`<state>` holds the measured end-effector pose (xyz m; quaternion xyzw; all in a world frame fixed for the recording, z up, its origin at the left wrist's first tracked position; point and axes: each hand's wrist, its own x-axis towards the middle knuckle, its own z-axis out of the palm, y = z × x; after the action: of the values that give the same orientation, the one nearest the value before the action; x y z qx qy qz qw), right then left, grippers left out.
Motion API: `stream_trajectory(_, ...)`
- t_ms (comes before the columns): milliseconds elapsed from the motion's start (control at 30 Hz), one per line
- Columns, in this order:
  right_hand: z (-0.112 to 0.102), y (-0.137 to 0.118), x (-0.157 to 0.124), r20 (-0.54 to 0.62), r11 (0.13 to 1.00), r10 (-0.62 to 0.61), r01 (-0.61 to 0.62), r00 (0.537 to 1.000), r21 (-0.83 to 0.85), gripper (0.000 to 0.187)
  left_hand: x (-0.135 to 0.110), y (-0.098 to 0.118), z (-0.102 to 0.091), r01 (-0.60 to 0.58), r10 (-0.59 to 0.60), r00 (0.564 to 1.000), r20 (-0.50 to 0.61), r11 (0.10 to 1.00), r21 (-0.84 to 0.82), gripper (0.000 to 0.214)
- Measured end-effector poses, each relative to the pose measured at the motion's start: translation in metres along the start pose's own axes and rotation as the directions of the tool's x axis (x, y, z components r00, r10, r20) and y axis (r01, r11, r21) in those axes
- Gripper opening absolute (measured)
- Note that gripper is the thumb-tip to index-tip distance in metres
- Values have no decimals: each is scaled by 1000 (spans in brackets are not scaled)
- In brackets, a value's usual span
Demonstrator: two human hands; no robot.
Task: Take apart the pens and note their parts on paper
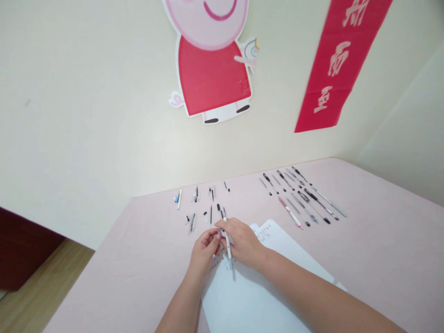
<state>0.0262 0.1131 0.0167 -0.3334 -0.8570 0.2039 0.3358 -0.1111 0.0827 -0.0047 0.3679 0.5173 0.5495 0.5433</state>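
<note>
My right hand (244, 243) grips a slim white pen (228, 249), its dark end pointing away from me and its lower end hanging over the paper. Close beside it, my left hand (204, 249) has thumb and fingers pinched together; whatever is between them is too small to make out. Beneath both hands lie white sheets of paper (249, 303) with handwriting near the top. Just beyond my fingers is a black pen cap (218, 207), and a thin dark refill (211, 215) rests to its left.
Small pen parts (192, 223) lie in groups along the table's back left. Several pens and refills are lined up at the right, among them a pink-and-white pen (290, 212). Behind the pink table (374, 240) rises a wall with a cartoon pig cutout (215, 76) and red banner (340, 69).
</note>
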Motion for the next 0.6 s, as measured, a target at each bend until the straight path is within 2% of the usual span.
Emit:
stream_trajectory(133,0,1,-2,-16,994,-66,67,998,89,46,-1,1,-1,3,-4,1000,-31,1000,-27,33)
stream_trajectory(200,-1,3,-3,-70,985,-47,58,996,163,41,-1,1,-2,-21,21,998,-56,1000,1,30)
stream_trajectory(333,-3,8,-4,-165,935,119,-54,979,351,30,2,-6,-5,-100,110,990,-90,989,109,28)
stream_trajectory(467,-5,12,-2,-232,885,278,-155,932,438,33,8,-15,-10,-181,210,972,-100,952,247,24)
stream_trajectory(600,-1,14,0,-206,802,356,-185,911,568,36,10,-18,-14,-247,298,953,-62,876,415,18)
